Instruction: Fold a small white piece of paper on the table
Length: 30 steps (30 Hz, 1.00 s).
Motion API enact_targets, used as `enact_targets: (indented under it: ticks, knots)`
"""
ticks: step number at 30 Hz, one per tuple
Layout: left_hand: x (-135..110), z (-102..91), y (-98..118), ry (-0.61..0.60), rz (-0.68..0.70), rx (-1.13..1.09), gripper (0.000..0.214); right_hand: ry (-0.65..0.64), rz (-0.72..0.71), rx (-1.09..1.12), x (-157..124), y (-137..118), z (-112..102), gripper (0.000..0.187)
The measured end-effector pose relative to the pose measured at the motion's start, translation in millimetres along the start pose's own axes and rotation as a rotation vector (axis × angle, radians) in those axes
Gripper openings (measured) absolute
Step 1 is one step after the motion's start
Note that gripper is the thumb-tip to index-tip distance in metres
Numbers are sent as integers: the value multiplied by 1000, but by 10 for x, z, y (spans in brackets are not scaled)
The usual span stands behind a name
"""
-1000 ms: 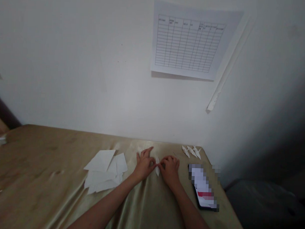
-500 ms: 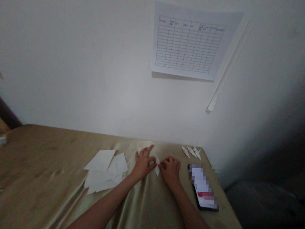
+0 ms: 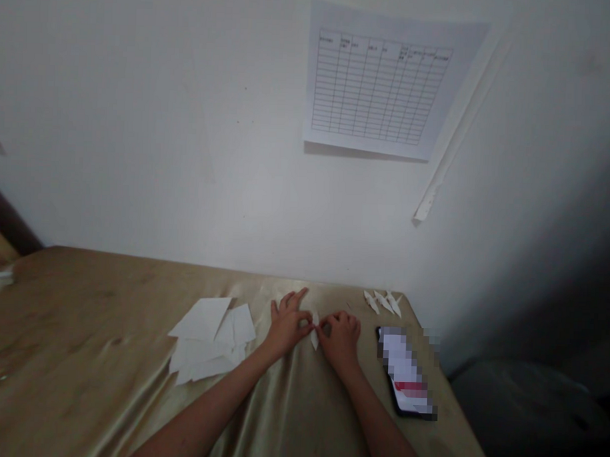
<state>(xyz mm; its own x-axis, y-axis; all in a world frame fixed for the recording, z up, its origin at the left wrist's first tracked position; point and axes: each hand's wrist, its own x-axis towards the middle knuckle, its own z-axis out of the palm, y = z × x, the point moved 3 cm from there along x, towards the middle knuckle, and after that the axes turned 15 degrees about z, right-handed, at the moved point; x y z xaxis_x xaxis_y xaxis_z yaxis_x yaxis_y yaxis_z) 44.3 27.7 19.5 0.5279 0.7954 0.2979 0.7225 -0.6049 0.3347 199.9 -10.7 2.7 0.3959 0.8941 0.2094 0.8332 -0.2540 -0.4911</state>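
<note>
Between my two hands a small piece of folded white paper (image 3: 315,341) points lengthwise toward me, narrow and pointed at its near end. My left hand (image 3: 286,328) pinches its left edge with thumb and forefinger, while the other fingers stretch out over the cloth. From the right, my right hand (image 3: 342,336) pinches the same paper, its remaining fingers curled. The fingertips nearly meet at the paper's middle and hide part of it. Several white paper sheets (image 3: 202,318) lie overlapping to the left of my left forearm.
Folded paper pieces (image 3: 383,303) lie in a row at the table's far right corner. A phone (image 3: 404,378) with a blurred screen rests right of my right hand. Gold-brown cloth (image 3: 106,315) covers the table. A printed grid sheet (image 3: 380,84) hangs on the wall (image 3: 187,151).
Both hands keep their pinch on the folded paper in nearly the same place. The fingertips have shifted only very slightly.
</note>
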Motion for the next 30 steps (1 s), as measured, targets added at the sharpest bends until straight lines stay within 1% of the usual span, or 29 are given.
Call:
enact_targets:
  ticks: [5, 10, 13, 16, 18, 24, 27, 30]
  knots:
    - [13, 15, -3, -21, -25, -7, 8, -31, 25, -31, 48, 15, 35, 22]
    - [-14, 32, 4, 23, -24, -6, 25, -31, 12, -58, 37, -11, 23, 15]
    - [-22, 29, 7, 25, -7, -8, 20, -26, 19, -19, 20, -9, -9, 10]
    - [-24, 27, -11, 4, -8, -16, 12, -30, 40, 40, 17, 11, -32, 9]
    - [-27, 28, -35, -13, -25, -15, 11, -34, 62, 71, 21, 27, -37, 8]
    - [-33, 4, -70, -75, -43, 34, 21, -29, 114, 96, 23, 42, -27, 11]
    - [-30, -11, -63, -112, -31, 67, 29, -29, 117, 88, 16, 32, -29, 12]
    - [-30, -16, -54, -122, -25, 78, 37, -30, 104, 68, 3, 13, -44, 16]
